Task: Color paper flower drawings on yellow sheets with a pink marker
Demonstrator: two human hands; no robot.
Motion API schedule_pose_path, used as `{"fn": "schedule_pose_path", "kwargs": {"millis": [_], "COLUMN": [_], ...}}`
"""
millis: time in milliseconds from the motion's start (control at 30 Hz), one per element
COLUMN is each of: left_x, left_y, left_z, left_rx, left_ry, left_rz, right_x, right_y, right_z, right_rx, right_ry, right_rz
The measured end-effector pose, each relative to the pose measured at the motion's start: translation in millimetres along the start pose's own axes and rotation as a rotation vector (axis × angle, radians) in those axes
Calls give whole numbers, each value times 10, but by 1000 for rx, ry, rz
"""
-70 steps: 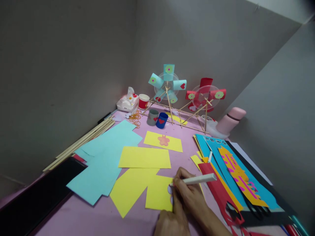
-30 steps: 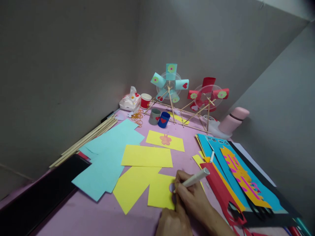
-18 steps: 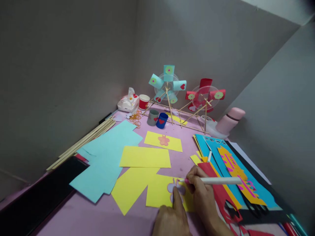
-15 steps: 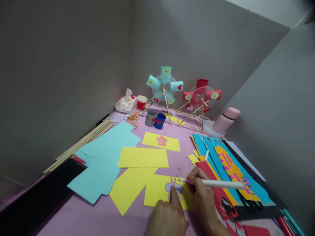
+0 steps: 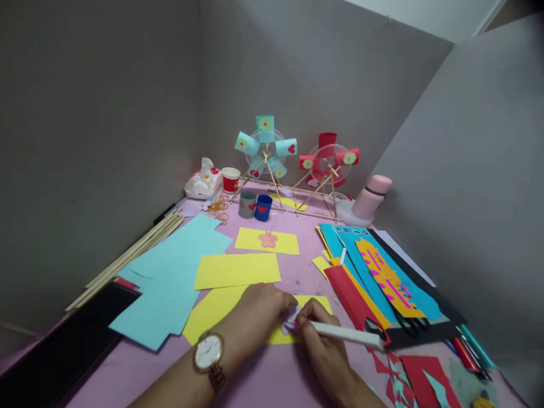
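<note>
My right hand is closed round a white marker with a pink tip, and the tip rests at a small pale lilac paper shape. My left hand, with a watch on its wrist, lies over a yellow paper sheet and pinches the edge of that lilac shape. Both hands meet near the table's front middle. The lilac shape is mostly hidden under my fingers.
On the pink table lie light blue sheets, more yellow sheets, wooden sticks at the left, and a stack of coloured paper with scissors at the right. Two paper wheel models, small cups and a pink bottle stand at the back.
My left hand has reached forward over the yellow sheet and taken hold of the lilac shape. The marker tip has come down to it. The camera has turned right.
</note>
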State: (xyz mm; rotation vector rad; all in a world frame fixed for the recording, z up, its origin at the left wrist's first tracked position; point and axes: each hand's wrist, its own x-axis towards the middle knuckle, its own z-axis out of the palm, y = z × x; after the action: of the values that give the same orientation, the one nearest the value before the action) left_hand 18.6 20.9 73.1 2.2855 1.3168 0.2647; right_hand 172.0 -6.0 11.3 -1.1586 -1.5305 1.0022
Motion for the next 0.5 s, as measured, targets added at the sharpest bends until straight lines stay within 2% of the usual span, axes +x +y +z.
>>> {"fn": "schedule_pose_path", "kwargs": {"millis": [233, 500], "left_x": [116, 105], "left_y": [-208, -240], "left_z": [70, 47], "left_rx": [-56, -135], "left_ry": [-1, 23], "left_rz": [135, 176], "right_x": [3, 26], "right_y": [88, 70], "right_z": [4, 12], "right_rx": [65, -92], "right_ry": [-68, -102], "right_rz": [47, 13]}}
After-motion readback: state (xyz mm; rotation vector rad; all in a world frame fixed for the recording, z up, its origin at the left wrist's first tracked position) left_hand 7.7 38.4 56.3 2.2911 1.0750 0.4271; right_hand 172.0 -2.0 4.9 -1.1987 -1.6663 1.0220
